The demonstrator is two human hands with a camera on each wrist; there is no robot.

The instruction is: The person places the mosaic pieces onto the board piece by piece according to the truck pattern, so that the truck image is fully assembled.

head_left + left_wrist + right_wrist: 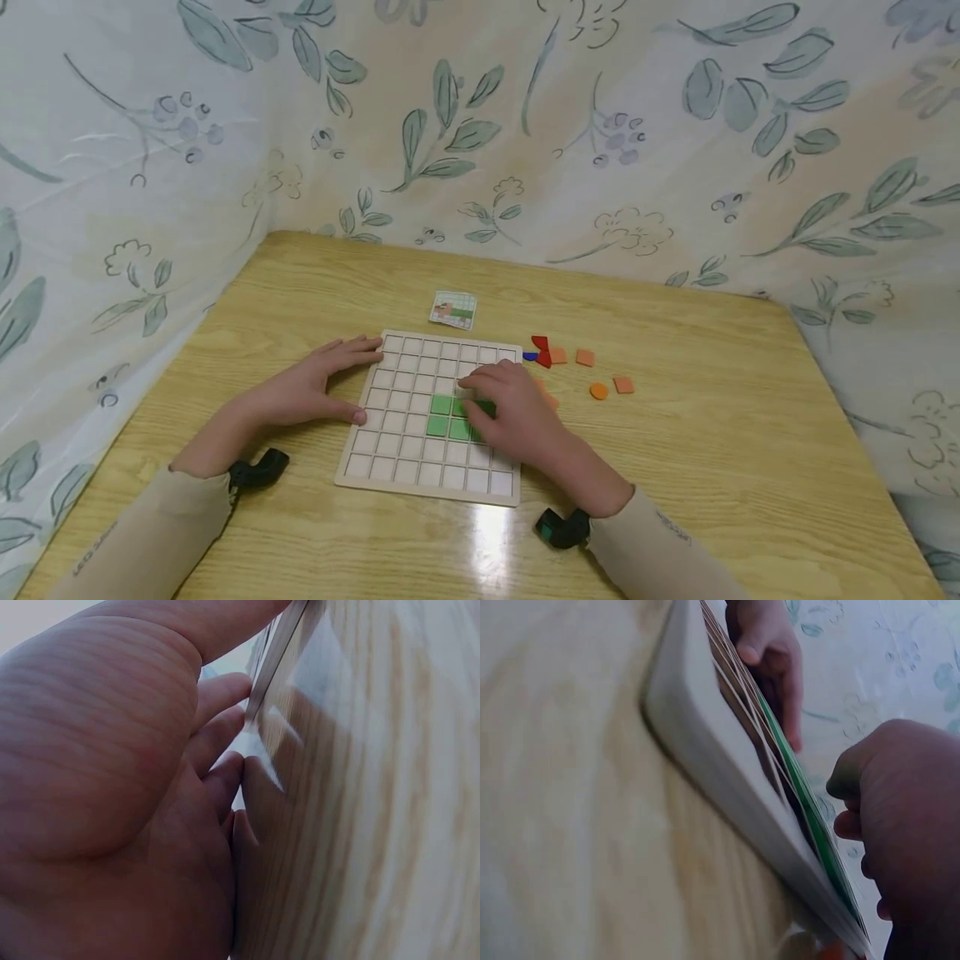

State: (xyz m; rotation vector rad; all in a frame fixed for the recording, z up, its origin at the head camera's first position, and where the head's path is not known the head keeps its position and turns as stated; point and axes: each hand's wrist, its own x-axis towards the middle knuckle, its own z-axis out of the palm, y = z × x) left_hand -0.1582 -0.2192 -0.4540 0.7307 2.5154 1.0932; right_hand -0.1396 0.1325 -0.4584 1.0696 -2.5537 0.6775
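At frame centre, the left hand [315, 387] lies flat, fingers straight, against the board [397, 454] edge. The right hand [510, 412], fingers curled, presses green tiles [442, 415]; whether its grip holds one, I cannot tell.

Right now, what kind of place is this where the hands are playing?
Probably a small tabletop play corner at home: a wooden table holds a grid puzzle board and loose coloured tiles, with leaf-printed fabric hung round it.
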